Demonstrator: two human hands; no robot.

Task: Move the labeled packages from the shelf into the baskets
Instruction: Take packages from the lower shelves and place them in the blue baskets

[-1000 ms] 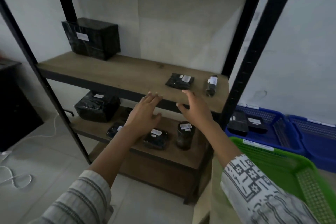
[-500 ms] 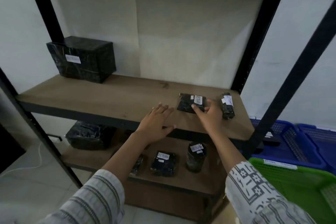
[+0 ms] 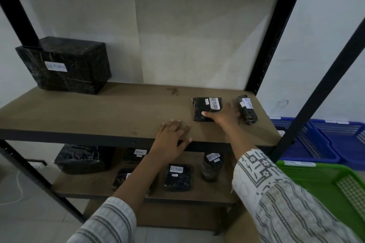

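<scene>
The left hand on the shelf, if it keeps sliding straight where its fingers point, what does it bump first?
Probably nothing soon. The left hand lies flat at the shelf front edge, fingers pointing toward the back. Bare board lies ahead; the flat package sits to its right, so it likely misses it, though depth is unclear.

Right hand (image 3: pixel 223 117) on flat black package (image 3: pixel 205 107), left hand (image 3: pixel 171 138) on shelf (image 3: pixel 98 116)

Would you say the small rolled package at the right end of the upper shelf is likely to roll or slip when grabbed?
The rolled package looks cylindrical and lies on its side, so a sideways nudge would probably roll it. Its black wrap looks glossy, so it may be slippery. It lies near the shelf end, so it might drop off.
</scene>
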